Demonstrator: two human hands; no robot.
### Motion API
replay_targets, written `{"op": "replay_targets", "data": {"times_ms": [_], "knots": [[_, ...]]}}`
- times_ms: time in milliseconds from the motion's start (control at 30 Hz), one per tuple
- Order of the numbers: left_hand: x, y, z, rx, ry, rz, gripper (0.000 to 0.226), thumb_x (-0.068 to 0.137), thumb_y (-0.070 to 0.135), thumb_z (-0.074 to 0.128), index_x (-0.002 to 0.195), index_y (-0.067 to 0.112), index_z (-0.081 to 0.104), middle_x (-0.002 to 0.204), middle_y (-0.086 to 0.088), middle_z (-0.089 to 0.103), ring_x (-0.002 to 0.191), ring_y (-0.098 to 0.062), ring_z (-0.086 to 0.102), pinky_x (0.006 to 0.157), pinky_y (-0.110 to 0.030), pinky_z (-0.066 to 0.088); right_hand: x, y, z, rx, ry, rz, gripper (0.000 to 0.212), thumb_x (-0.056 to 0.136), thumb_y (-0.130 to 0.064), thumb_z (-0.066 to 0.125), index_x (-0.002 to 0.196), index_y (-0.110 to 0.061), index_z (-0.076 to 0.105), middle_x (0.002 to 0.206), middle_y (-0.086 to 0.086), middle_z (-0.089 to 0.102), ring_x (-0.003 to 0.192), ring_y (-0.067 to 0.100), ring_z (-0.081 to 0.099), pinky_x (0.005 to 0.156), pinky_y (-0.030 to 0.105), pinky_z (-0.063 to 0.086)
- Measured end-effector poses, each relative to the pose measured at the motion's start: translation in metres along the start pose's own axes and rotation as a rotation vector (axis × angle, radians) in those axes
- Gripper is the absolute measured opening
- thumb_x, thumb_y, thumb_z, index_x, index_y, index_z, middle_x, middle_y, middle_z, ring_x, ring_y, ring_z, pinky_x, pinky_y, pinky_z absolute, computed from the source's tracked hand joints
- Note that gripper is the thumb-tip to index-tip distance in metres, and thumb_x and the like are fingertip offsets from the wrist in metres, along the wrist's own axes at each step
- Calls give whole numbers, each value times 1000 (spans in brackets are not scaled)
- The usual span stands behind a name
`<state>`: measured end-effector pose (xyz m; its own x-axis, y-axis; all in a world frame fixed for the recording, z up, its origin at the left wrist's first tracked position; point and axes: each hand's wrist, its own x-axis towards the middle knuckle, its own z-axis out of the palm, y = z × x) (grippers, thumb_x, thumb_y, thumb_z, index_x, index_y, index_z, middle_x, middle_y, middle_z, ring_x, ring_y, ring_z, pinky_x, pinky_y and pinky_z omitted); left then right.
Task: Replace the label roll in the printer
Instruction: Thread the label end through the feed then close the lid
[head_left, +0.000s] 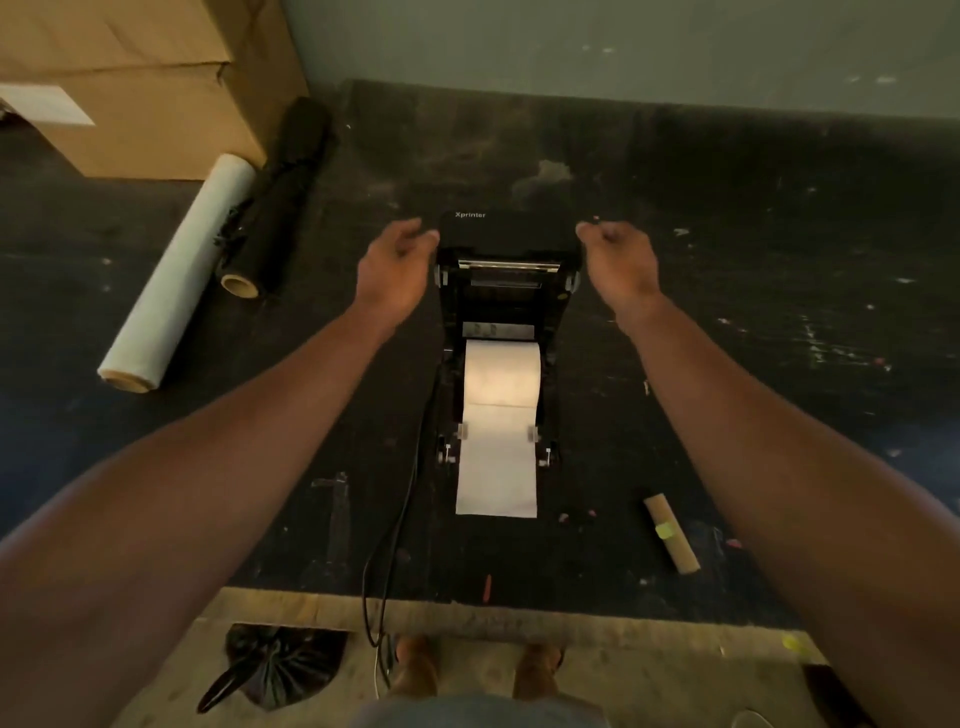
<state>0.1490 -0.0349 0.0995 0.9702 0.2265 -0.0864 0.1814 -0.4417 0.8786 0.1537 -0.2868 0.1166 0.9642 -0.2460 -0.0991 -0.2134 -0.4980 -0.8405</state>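
Closest to me, at six o'clock, I see the table edge (519, 621) and a black cable (387, 561) hanging over it. At about four o'clock lies an empty cardboard core (671, 533), which I think is the old roll's middle.

Right in the center sits the printer (498, 332), wide open. The new label roll (502, 373) rests in its bay, and a white strip of labels (497, 467) runs toward me, between the two small guides and out past the front.

Farther out, near twelve o'clock, is the raised lid (506, 234). My left hand (396, 260) is at its left edge and my right hand (618, 254) at its right edge. The fingers of both are curled and touch the lid corners, or nearly so. I cannot tell if they grip it.

I think closing comes next. I should push both sides down evenly, keep the strip straight, and press until both latches catch.

Far off at ten o'clock lie a white roll of wrap (179, 275), a black roll (275, 202) and a cardboard box (150, 83).
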Motion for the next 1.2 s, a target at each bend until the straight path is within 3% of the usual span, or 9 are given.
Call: {"op": "replay_targets", "data": {"times_ms": [100,267,400,533,600,700,833,1033,1200], "knots": [[13,14,3,-43,-139,-90,45,101,49,57,135,23,70,135,-7,72,127,-28,65,115,-46,48,11,-15,5,-2,-79,52,41,103,-49,51,73,-23,60,75,0,58,73,17,56,85,39,46],[-25,5,-7,-29,-151,-22,52,95,60,57,135,29,68,131,-1,72,124,-21,66,113,-47,50,-21,-1,-2,29,-13,-2,50,99,-53,57,77,-10,68,79,12,69,76,24,69,84,42,58],[-74,-26,-14,-51,-171,5,51,99,52,63,145,31,60,129,8,68,124,-14,66,112,-44,52,-77,37,-7,102,-9,-10,15,95,-45,70,95,-31,75,95,-10,76,94,6,73,91,40,62],[-119,-54,-16,-29,-163,20,45,98,41,69,142,37,61,116,23,70,104,13,69,87,-12,56,-129,75,-1,105,4,30,38,93,-36,75,130,-27,68,107,-20,71,99,-16,65,75,6,53],[-138,-70,-14,-81,-169,-17,47,96,36,73,142,36,62,117,23,72,105,14,69,80,-7,54,-147,89,6,141,2,65,40,92,-28,77,131,-28,66,108,-23,69,99,-20,63,72,3,51],[-158,-93,-7,-119,-161,-43,54,94,28,76,145,31,59,128,16,72,114,3,70,84,-7,55,-169,107,17,163,10,109,44,90,-16,78,130,-29,64,111,-20,69,99,-14,66,78,9,55],[-175,-117,4,-99,-165,-61,57,94,16,76,146,28,57,141,10,66,125,-3,66,98,-19,57,-192,128,28,161,-8,115,47,89,-5,77,131,-21,62,122,-5,71,107,-3,67,78,3,52],[-177,-134,12,-127,-160,-50,55,95,11,74,144,29,57,145,8,62,128,-5,63,87,-4,51,-192,134,29,110,-56,42,58,90,-2,75,140,-24,56,133,-8,62,115,-1,62,80,-2,47],[-178,-146,15,-147,-177,-49,53,95,9,74,142,28,57,147,5,62,135,-10,61,95,-13,55,-194,142,31,90,-77,35,58,91,-4,74,143,-23,55,137,-4,63,125,7,62,90,14,53]]}}
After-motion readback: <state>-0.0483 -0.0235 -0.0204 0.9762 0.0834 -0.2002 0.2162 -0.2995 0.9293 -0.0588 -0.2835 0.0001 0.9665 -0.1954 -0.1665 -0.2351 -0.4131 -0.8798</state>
